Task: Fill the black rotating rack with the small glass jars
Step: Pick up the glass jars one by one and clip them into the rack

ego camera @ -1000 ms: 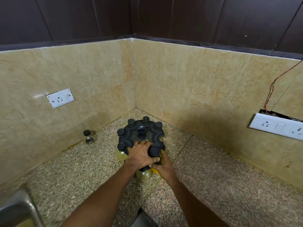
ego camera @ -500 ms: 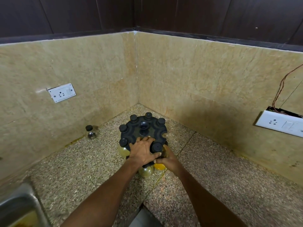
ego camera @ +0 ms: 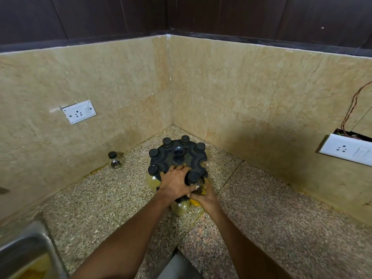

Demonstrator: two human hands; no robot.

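Note:
The black rotating rack point(ego camera: 178, 156) stands in the corner of the speckled counter, with several black-capped small glass jars hanging in its rim slots. My left hand point(ego camera: 175, 183) lies flat on the rack's near top edge. My right hand point(ego camera: 203, 196) grips a black-capped jar point(ego camera: 192, 178) at the near right slot, from below and the side. Another jar point(ego camera: 180, 207) shows under my hands at the rack's front. One slot at the right rim point(ego camera: 204, 163) looks open. A single loose jar point(ego camera: 114, 160) stands by the left wall.
Beige tiled walls meet close behind the rack. A white socket point(ego camera: 79, 112) is on the left wall, and a socket plate with loose wires point(ego camera: 347, 150) on the right. A steel sink point(ego camera: 22, 256) sits at bottom left.
Both hands stay on the rack's near side, with the right hand still on the jar. The view has tilted and shifted slightly; the rack and loose jar keep their places.

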